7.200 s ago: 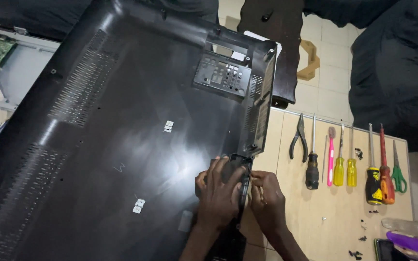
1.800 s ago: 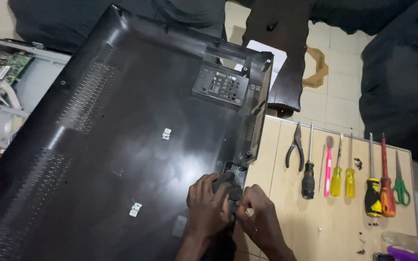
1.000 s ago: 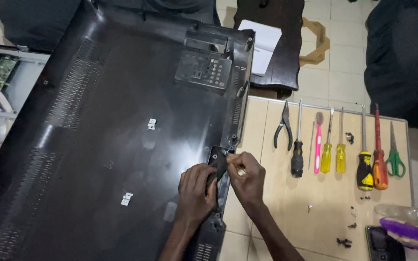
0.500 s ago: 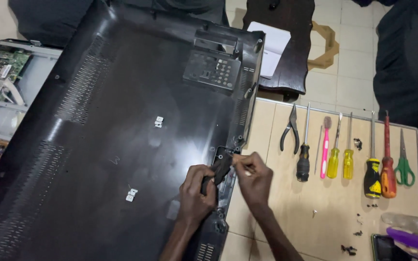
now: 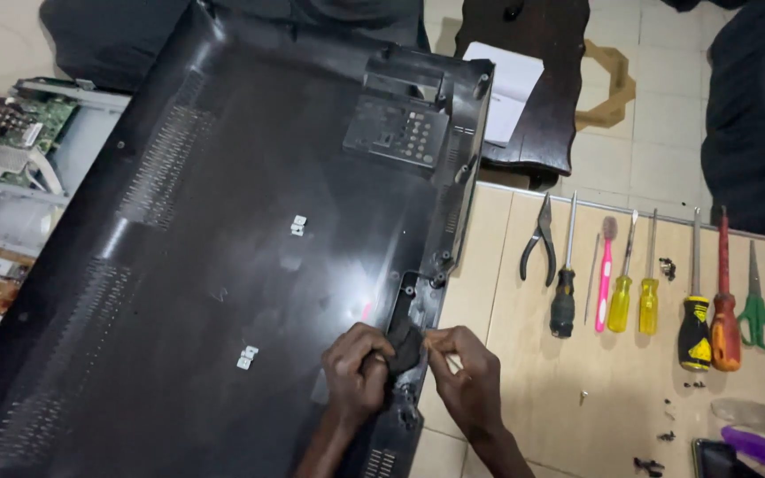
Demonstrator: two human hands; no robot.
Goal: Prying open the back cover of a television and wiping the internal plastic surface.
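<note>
**Both hands at the lower right edge of the TV back cover**

Left hand (image 5: pixel 358 370): fingers curled in, closed on a small black part (image 5: pixel 403 347) at the edge of the black TV back cover (image 5: pixel 223 265). Knuckles up, wrist coming in from the bottom of the frame, forearm running up and slightly left.

Right hand (image 5: pixel 467 376): thumb and forefinger pinched together just right of the black part, tips at or touching it. Cannot tell if something small sits in the pinch. Other fingers loosely curled. Forearm enters from bottom centre, angled up-left. The hands sit just beside each other, with the part between them.

The black part sits in a recessed notch along the cover's right edge, lower centre of the frame, just below two screw holes.

The cover lies face-up across most of the left and centre, tilted diagonally. Vent slots run down its left side, a connector panel (image 5: pixel 397 133) sits upper centre, and two small white tags are on the flat middle.

Right of the cover, on the light wood tabletop (image 5: pixel 506 292), tools lie in a row: pliers (image 5: pixel 537 239), a black-handled screwdriver (image 5: pixel 564 283), a pink tool (image 5: pixel 604 274), two yellow screwdrivers (image 5: pixel 632 292), a black-and-yellow screwdriver (image 5: pixel 692 310), a red one (image 5: pixel 724 301), green scissors (image 5: pixel 757 305). Loose dark screws (image 5: pixel 666 265) are scattered among them.

Far left: circuit boards (image 5: pixel 24 133) on an opened chassis. Upper centre: a dark wooden stand with white paper (image 5: pixel 506 88).
</note>
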